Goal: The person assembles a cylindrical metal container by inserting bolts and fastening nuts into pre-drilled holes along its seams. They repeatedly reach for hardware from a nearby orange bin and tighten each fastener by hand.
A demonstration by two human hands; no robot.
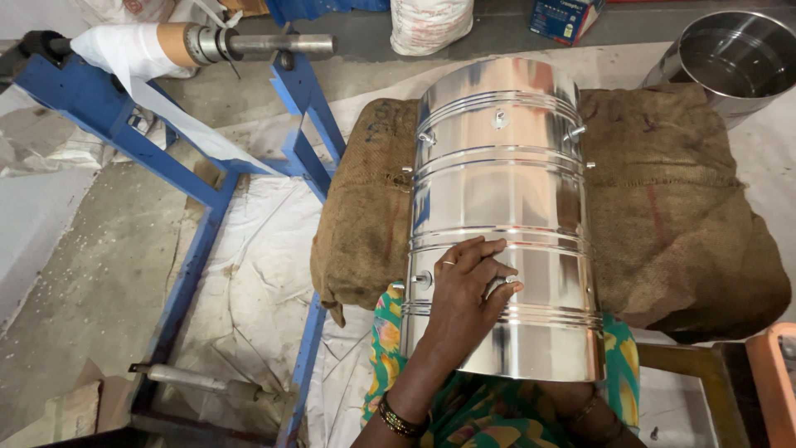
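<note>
My left hand lies flat on the shiny steel drum, fingers spread over its ribbed side, no grip closed around anything. The drum lies on its side across a brown burlap sack and my lap. A blue metal stand with a paper roll stands to the left.

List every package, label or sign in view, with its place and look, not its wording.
Blue cardboard box: top edge, right of centre, on the floor, rectangular, pale panel.
White sack: top centre, left of the box, bulging, faint print.
Burlap sack: under the steel drum, brown.
</note>
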